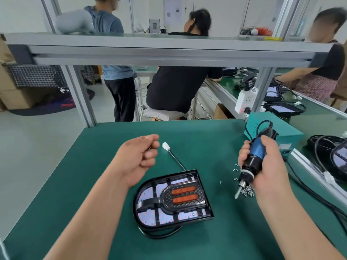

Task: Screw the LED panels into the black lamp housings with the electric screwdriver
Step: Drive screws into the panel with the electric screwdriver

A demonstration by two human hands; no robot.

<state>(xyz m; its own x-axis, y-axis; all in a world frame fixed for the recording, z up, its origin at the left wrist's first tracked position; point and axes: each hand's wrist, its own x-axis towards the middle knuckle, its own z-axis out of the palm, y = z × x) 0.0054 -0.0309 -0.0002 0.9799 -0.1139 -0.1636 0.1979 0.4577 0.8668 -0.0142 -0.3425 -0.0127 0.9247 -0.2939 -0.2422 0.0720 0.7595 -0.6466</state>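
left grip clenched | right grip grasping electric screwdriver | bit tip by screw pile | lamp housing between forearms

Nothing legible shows. The pale label on the teal box, the paper sheets on the far wall and the small upright card carry print too blurred to read, as does the electric screwdriver.

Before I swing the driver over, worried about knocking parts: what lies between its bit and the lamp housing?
Head view: one loose screw on otherwise bare green mat.
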